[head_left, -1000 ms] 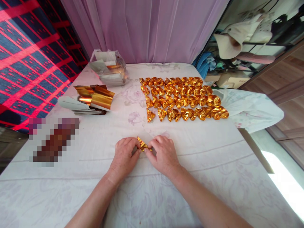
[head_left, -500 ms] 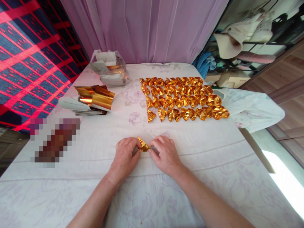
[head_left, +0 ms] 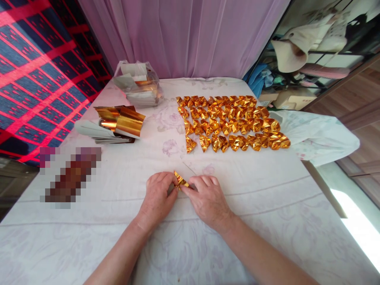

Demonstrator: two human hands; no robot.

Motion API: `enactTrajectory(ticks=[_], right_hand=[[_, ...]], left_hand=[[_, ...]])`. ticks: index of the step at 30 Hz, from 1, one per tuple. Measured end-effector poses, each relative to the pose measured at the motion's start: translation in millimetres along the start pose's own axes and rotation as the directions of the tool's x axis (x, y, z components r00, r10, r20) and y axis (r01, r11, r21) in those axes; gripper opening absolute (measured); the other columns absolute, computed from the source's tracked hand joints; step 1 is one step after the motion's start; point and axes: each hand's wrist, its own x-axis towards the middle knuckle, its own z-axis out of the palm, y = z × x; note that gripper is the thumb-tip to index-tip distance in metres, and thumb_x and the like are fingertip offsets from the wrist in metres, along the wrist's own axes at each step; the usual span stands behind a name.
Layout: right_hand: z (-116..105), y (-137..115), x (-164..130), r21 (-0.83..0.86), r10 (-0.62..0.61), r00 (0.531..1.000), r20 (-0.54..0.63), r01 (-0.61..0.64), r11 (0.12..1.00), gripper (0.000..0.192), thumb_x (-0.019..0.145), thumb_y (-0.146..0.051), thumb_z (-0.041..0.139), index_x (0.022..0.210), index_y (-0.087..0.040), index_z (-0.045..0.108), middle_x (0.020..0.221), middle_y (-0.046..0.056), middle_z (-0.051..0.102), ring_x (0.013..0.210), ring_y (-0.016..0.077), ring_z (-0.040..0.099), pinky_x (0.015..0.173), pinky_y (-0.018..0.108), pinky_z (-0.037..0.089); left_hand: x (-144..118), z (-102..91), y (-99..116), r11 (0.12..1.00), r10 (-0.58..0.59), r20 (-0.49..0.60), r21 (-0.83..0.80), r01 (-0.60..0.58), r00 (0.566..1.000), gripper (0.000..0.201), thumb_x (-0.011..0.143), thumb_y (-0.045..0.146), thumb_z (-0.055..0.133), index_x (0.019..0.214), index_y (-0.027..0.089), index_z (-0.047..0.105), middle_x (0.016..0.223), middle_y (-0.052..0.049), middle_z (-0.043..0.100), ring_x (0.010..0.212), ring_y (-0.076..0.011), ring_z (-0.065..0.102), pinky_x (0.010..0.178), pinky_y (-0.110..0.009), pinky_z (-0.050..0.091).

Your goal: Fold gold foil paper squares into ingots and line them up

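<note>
A sheet of gold foil paper (head_left: 181, 180), partly folded, is between my two hands just above the cloth-covered table (head_left: 124, 170). Its pale back shows around a shiny gold corner. My left hand (head_left: 158, 194) pinches one side with thumb and fingers. On the other side, my right hand (head_left: 209, 200) grips the paper, its thumb laid over the gold fold. Beyond the hands, several rows of folded gold foil pieces (head_left: 234, 124) sit at the right. A stack of flat gold foil sheets (head_left: 129, 122) with pale backs lies at the left.
A clear plastic bag (head_left: 138, 85) with more sheets stands at the back left. A blurred-out item (head_left: 73, 176) lies at the left. A white cloth or bag (head_left: 320, 136) is at the right edge, near a cluttered shelf (head_left: 311, 59). A purple curtain (head_left: 190, 35) hangs behind.
My right thumb has moved left across the gold fold, and the foil's shape between my hands has narrowed. The view has shifted slightly.
</note>
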Motion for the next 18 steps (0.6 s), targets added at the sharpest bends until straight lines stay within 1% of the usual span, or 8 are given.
enactTrajectory(ticks=[8,13,18], right_hand=[[-0.5,1.1,0.8,0.007,0.084,0.996,0.028,-0.084,0.996,0.025,0.089,-0.015,0.062,0.106,-0.031,0.072,0.094,0.002,0.066,0.085,0.0188,0.049,0.076,0.035,0.029],[-1.2,3.4,1.3,0.004,0.098,0.995,0.017,-0.098,0.995,0.021,0.089,-0.016,0.062,0.101,-0.028,0.073,0.094,0.002,0.067,0.085,0.0193,0.050,0.075,0.036,0.029],[-2.8,7.0,0.3,-0.015,0.106,0.994,-0.017,-0.106,0.994,0.023,0.090,-0.014,0.058,0.105,-0.024,0.072,0.096,0.005,0.067,0.087,0.0205,0.051,0.075,0.036,0.031]], left_hand=[[-0.1,1.1,-0.9,1.000,-0.003,-0.003,0.026,0.003,1.000,0.013,0.079,0.012,0.054,0.085,0.023,0.056,0.095,-0.001,0.067,0.094,-0.0224,0.059,0.089,-0.040,0.040],[0.3,0.8,-0.5,0.999,-0.004,-0.006,0.031,0.004,1.000,0.014,0.078,0.012,0.054,0.085,0.023,0.056,0.094,-0.001,0.066,0.094,-0.0223,0.059,0.088,-0.039,0.040],[0.7,0.4,0.6,1.000,-0.004,-0.009,0.019,0.004,1.000,0.013,0.078,0.012,0.054,0.084,0.023,0.055,0.093,-0.001,0.066,0.093,-0.0223,0.058,0.087,-0.039,0.040]])
